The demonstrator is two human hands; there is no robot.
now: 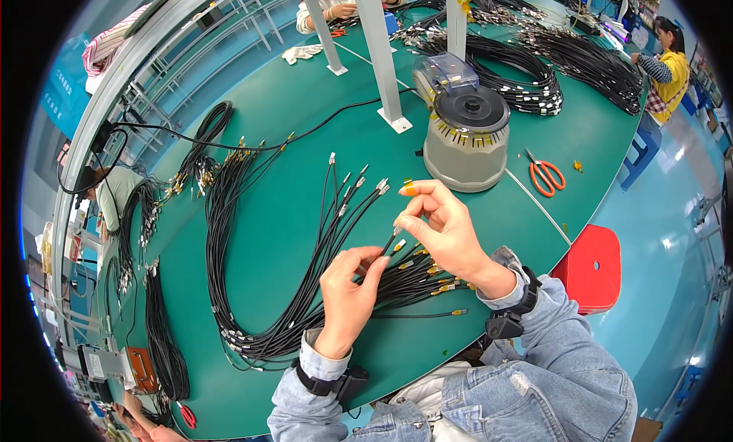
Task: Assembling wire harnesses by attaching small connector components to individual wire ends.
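Note:
My left hand [347, 297] pinches a black cable [389, 243] just behind its end. At the cable's metal tip, my right hand [450, 232] closes its thumb and a finger on it. A small piece of amber tape [410, 187] sticks to the raised fingertip of the right hand. Below both hands runs a big curved bundle of black cables [217, 266]; many ends at its right carry amber tape. Beyond the right hand stands a round grey tape dispenser [466, 155] with short amber strips around its rim.
Orange-handled scissors [547, 178] lie right of the dispenser on the green table [305, 190]. Grey posts [379, 52] rise from the tabletop. More cable bundles [164, 335] lie left and at the back. A red stool [592, 270] stands at right. Several people work around the table.

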